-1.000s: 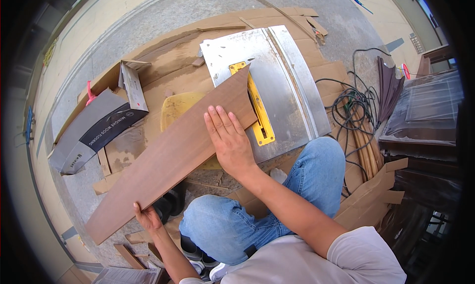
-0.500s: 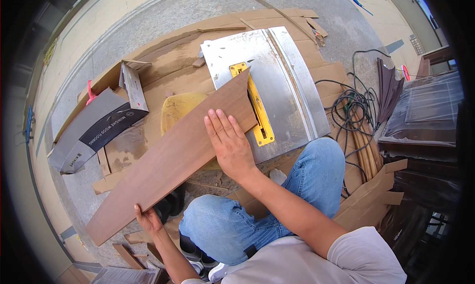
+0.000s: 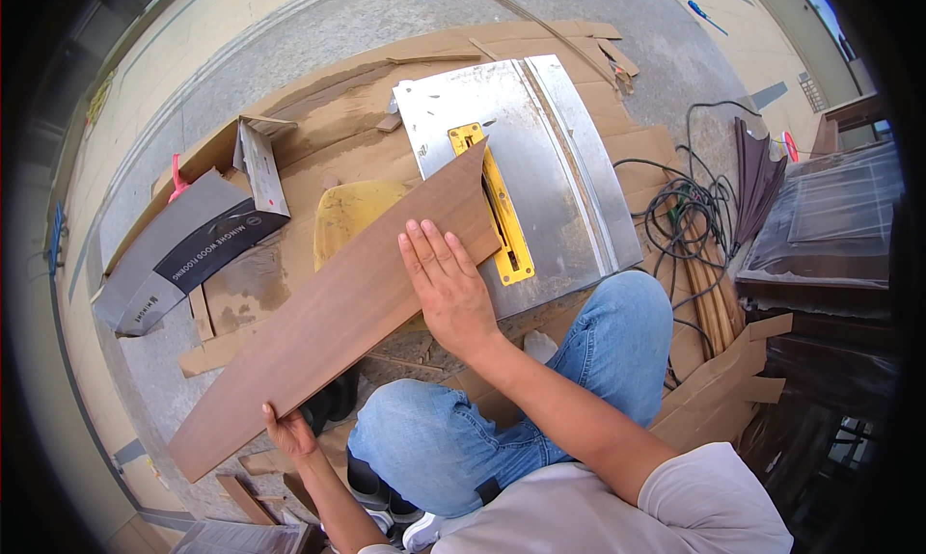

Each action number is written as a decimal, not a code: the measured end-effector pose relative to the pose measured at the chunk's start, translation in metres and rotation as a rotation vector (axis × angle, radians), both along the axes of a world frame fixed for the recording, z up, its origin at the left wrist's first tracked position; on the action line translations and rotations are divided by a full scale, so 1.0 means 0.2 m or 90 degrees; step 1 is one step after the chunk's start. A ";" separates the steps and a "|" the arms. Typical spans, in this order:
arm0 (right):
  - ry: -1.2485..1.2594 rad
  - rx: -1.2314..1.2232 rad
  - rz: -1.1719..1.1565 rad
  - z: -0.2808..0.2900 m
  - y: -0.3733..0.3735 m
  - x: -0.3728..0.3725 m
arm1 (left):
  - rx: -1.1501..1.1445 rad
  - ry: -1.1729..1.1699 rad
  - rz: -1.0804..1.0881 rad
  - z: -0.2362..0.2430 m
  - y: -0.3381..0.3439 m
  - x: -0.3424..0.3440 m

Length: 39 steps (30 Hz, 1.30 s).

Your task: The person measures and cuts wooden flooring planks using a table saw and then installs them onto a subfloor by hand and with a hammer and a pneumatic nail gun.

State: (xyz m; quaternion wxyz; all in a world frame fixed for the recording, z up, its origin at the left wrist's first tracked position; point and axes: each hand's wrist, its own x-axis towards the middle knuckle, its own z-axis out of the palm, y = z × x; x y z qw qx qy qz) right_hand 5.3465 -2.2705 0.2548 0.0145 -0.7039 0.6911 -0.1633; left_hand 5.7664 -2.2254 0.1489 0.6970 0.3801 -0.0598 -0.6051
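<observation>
A long brown wooden plank (image 3: 338, 323) slants across the view, its angled end lying over the yellow slotted insert (image 3: 511, 255) of a metal saw table (image 3: 559, 168). My right hand (image 3: 446, 289) lies on the plank's upper face near that end, fingers stretched out flat and fairly close together. Down at the lower left, my left hand (image 3: 289, 429) grips the plank's near edge, thumb on top and fingers hidden underneath. A worn yellow plastic piece (image 3: 352, 212) shows beside the metal table, partly under the plank.
Cardboard sheets (image 3: 289, 110) cover the concrete floor, with an open flooring box (image 3: 193, 245) at left. Coiled black cables (image 3: 675, 216), wood strips (image 3: 714, 323) and wrapped dark stock (image 3: 830, 226) lie at right. My jeans-clad knees (image 3: 617, 323) are beside the table's near edge.
The plank and both hands have shifted slightly down toward my body, the angled end sliding a little along the yellow insert. My grip looks the same.
</observation>
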 end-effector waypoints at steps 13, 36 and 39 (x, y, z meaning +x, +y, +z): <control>0.020 -0.002 0.012 -0.02 0.04 0.02 | 0.006 0.001 0.009 0.02 0.06 0.02; -0.022 -0.019 -0.012 -0.02 0.03 0.02 | 0.000 -0.012 0.005 0.04 0.05 -0.02; -0.010 -0.016 -0.012 -0.02 0.02 0.02 | -0.005 -0.015 0.000 0.03 0.04 -0.01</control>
